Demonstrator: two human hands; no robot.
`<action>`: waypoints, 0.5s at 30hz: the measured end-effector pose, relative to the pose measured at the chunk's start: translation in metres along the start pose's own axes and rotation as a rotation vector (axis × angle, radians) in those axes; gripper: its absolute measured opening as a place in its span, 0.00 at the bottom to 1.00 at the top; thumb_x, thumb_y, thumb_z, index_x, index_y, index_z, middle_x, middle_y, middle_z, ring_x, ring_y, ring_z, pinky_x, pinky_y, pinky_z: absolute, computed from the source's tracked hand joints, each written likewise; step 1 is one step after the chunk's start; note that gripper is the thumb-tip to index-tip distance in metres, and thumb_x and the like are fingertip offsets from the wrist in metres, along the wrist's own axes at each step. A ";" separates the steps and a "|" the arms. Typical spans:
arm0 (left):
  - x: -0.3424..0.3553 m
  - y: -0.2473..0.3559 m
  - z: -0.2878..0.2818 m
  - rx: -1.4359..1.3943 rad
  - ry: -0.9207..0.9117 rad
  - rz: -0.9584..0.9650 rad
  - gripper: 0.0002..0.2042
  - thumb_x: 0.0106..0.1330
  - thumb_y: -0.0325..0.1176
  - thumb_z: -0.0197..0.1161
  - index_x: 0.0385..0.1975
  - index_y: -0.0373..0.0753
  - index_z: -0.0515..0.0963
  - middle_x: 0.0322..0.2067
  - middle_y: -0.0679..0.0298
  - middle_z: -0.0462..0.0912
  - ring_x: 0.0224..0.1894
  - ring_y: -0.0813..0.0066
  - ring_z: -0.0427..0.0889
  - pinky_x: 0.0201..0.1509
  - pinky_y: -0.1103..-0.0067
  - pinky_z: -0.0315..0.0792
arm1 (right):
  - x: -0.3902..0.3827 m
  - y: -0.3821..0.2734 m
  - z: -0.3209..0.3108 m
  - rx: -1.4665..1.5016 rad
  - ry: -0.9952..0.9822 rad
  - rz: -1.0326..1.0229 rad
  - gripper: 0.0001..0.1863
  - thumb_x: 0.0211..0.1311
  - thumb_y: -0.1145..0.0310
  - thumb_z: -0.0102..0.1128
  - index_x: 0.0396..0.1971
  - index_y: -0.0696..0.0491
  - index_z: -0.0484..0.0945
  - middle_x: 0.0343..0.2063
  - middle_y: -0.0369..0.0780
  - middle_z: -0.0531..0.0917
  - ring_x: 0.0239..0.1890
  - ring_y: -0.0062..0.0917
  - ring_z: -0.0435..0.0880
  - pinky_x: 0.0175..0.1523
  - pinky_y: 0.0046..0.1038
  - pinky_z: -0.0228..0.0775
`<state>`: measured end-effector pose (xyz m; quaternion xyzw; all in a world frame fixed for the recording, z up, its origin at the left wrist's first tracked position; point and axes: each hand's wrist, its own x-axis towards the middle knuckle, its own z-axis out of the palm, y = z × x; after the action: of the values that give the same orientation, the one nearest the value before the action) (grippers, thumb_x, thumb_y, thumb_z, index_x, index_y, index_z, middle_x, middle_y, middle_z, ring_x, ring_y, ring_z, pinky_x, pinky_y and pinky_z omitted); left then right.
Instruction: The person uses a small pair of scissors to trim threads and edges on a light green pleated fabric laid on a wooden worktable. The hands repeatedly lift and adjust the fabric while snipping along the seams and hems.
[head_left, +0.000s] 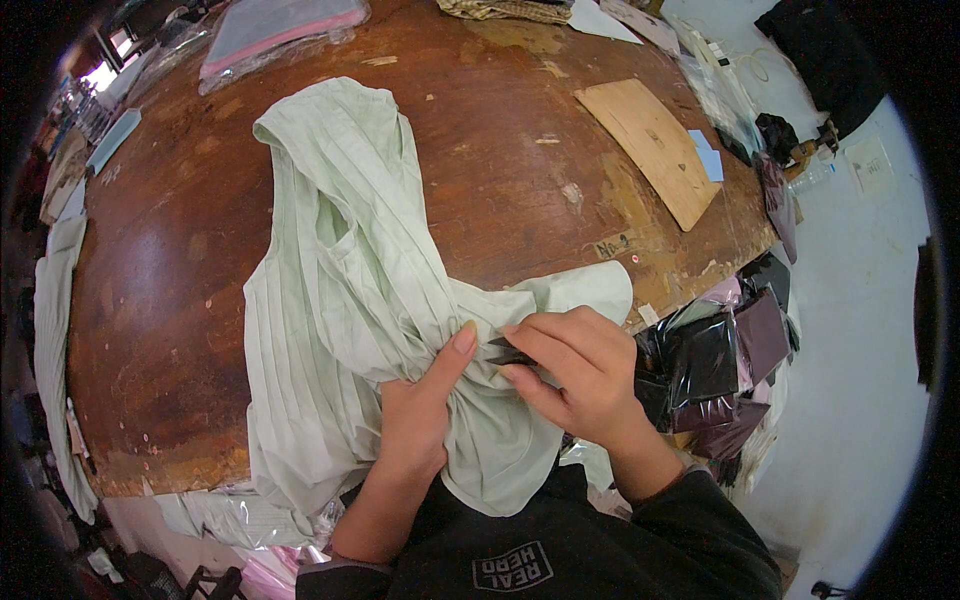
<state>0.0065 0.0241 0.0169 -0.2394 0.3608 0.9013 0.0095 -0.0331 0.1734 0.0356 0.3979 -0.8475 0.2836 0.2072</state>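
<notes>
A pale green pleated garment (340, 220) lies bunched over the near part of the wooden table and hangs past its front edge. My left hand (420, 400) is closed on a gathered fold of it, thumb on top. Between the thumb and fingers of my right hand (580, 370) is a small pair of dark thread snips (512, 354), mostly covered by the fingers. Its tips point left at the cloth beside my left thumb. Whether the blades touch the fabric I cannot tell.
The worn brown table (500, 180) carries a thin wooden board (650, 150) at right and clear plastic bags with a pink edge (285, 40) at the far left. Dark plastic-wrapped packages (710, 360) are piled by the right edge. More pale cloth (60, 370) hangs at left.
</notes>
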 end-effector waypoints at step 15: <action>0.000 -0.004 -0.005 0.008 -0.023 -0.001 0.21 0.58 0.23 0.62 0.51 0.31 0.67 0.45 0.61 0.75 0.45 0.76 0.75 0.49 0.80 0.69 | 0.009 -0.001 -0.004 -0.075 -0.056 -0.009 0.15 0.38 0.71 0.66 0.31 0.52 0.79 0.29 0.34 0.78 0.23 0.24 0.74 0.25 0.24 0.66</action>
<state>0.0090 0.0238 0.0115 -0.2293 0.3641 0.9026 0.0153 -0.0374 0.1705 0.0444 0.4012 -0.8614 0.2393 0.1994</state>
